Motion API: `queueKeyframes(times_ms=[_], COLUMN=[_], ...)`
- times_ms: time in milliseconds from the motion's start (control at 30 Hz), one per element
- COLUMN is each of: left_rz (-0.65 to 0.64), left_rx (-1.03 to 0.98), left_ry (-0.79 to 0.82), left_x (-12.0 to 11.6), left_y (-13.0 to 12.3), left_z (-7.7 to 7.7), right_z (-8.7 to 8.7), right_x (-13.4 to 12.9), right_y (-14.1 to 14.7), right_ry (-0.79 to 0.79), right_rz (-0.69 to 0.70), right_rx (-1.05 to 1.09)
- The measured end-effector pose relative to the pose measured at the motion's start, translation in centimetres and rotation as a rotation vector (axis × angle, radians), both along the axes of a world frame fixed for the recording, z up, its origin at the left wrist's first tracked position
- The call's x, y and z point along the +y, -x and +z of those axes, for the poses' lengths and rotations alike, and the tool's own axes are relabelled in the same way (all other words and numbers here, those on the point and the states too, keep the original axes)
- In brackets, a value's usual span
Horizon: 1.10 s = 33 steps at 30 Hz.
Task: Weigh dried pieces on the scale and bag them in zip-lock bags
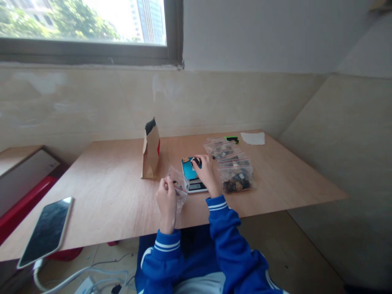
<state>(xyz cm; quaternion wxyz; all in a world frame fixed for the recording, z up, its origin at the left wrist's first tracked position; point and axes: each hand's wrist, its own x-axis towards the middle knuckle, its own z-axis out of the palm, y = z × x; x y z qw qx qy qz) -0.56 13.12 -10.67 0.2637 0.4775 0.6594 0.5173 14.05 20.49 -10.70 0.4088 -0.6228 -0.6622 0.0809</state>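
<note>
My left hand (167, 195) pinches the edge of a clear zip bag (181, 195), which has a few dark bits inside. My right hand (206, 168) is over a small digital kitchen scale (196, 187) with a blue top. Its fingers close round some dark pieces with pale edges (196, 162), which look dried; their exact kind is too small to make out. A brownish piece also shows at the back left of the scale's top. Right of the scale lies a row of filled zip bags (237, 179), the nearest holding dark and tan dried pieces.
An opened brown paper bag (150, 155) stands left of the scale. A black and green object (232, 139) and a white sheet (252, 138) lie at the back right. A tablet (45, 230) with a white cable rests at the table's left edge.
</note>
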Motion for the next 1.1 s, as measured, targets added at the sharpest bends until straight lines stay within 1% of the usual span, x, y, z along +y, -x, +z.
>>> queueKeyframes(times_ms=[67, 133, 200, 267, 333, 400, 467, 533, 567, 600, 633, 667, 800, 900, 1000, 1100], left_rz=[0.006, 0.012, 0.014, 0.013, 0.012, 0.018, 0.023, 0.024, 0.024, 0.023, 0.024, 0.026, 0.043, 0.052, 0.04, 0.026], left_rx=[0.014, 0.014, 0.011, 0.012, 0.016, 0.025, 0.031, 0.034, 0.033, 0.031, 0.027, 0.021, -0.018, -0.027, -0.03, -0.034], left_ry=[-0.004, -0.005, -0.004, 0.0, 0.001, 0.001, 0.001, 0.007, 0.007, 0.002, -0.006, -0.013, -0.003, 0.013, 0.008, 0.001], left_x=[0.0, 0.0, -0.1, -0.1, 0.0, 0.1, 0.2, 0.3, 0.3, 0.4, 0.4, 0.4, 0.4, 0.4, 0.4, 0.4], left_y=[0.1, 0.2, 0.3, 0.3, 0.3, 0.4, 0.4, 0.4, 0.4, 0.4, 0.4, 0.4, 0.6, 0.6, 0.5, 0.4], left_z=[0.0, 0.0, 0.0, 0.0, 0.0, -0.1, -0.2, -0.4, -0.4, -0.5, -0.5, -0.5, -0.2, -0.1, -0.1, -0.2], right_z=[-1.0, -1.7, -2.0, -1.8, -1.0, 0.4, 2.0, 3.2, 3.4, 3.4, 3.2, 2.7, -0.6, -2.3, -2.6, -1.9], right_x=[1.3, 2.1, 2.4, 2.2, 1.8, 1.0, 0.1, -0.8, -1.1, -1.3, -1.4, -1.4, -1.0, -0.9, -1.1, -1.1], right_y=[-0.4, -0.4, -0.3, -0.2, -0.2, -0.3, -0.5, -0.7, -1.0, -1.3, -1.6, -2.0, -3.6, -4.0, -4.1, -4.1], right_ry=[0.061, 0.083, 0.09, 0.084, 0.067, 0.015, -0.042, -0.052, -0.035, -0.013, 0.011, 0.037, 0.157, 0.191, 0.188, 0.172], right_rz=[-0.041, -0.018, 0.001, 0.006, -0.002, 0.029, 0.154, 0.337, 0.404, 0.436, 0.433, 0.403, 0.237, 0.201, 0.199, 0.202], right_rx=[-0.107, -0.137, -0.157, -0.159, -0.146, -0.06, 0.056, 0.105, 0.094, 0.08, 0.068, 0.055, -0.126, -0.194, -0.196, -0.192])
